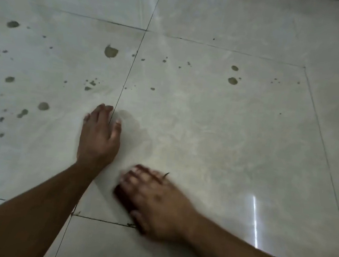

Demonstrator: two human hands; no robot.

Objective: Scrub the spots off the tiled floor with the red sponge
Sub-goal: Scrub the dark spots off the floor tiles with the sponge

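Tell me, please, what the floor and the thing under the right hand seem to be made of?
The floor looks like glazed ceramic or polished stone tile: pale, glossy, mirroring a light streak, with thin dark grout lines. The sponge under the right hand shows only a dark red edge, blurred; probably soft foam, but its texture cannot be told.

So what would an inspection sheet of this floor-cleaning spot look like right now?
Surface: pale glossy tiled floor with dark grout lines; bright light streak at lower right.
Job's things: red sponge mostly hidden under the right hand; many grey-green spots on the far and left tiles, untouched.
Clutter: nothing seen.
Hands: left hand rests flat on the floor, fingers spread, straddling a grout line; right hand grips the sponge against the floor, blurred.
Cables: nothing seen.
Surroundings: only more tiles; faint wet-looking mark just right of the left hand.
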